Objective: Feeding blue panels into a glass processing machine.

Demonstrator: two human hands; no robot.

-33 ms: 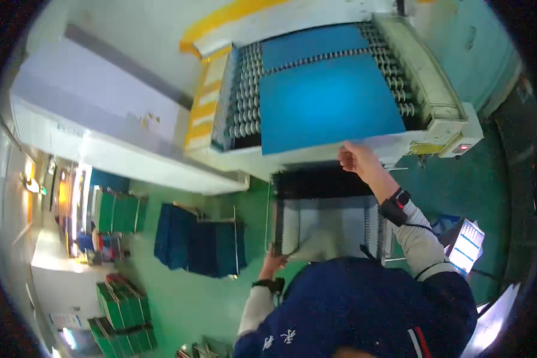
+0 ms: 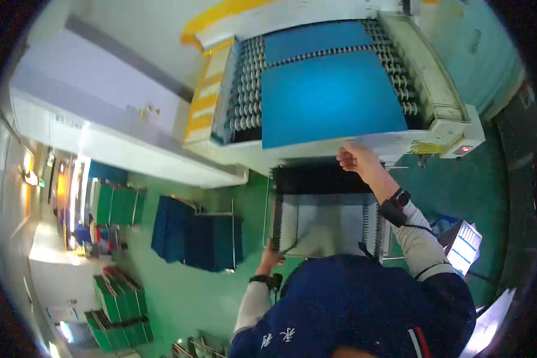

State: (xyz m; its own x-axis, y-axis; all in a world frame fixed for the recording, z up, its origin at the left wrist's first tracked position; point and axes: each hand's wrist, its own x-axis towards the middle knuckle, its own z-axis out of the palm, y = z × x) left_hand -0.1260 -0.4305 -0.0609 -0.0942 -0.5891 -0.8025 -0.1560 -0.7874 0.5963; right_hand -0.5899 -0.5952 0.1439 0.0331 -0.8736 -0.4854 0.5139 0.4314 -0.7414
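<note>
A large blue panel lies on the roller conveyor of a white machine ahead of me. My right hand reaches forward to the panel's near edge, fingers closed on it at the machine's front rim. Just below stands a slotted metal rack on a wire cart, with a grey sheet lying inside it. My left hand grips the rack's near left corner. A second blue panel sits further back on the rollers. Both wrists wear dark bands.
A cart of upright dark blue panels stands on the green floor to my left. Green racks and green stacks lie further left. A long white machine housing runs along the left. A white printed board is at my right.
</note>
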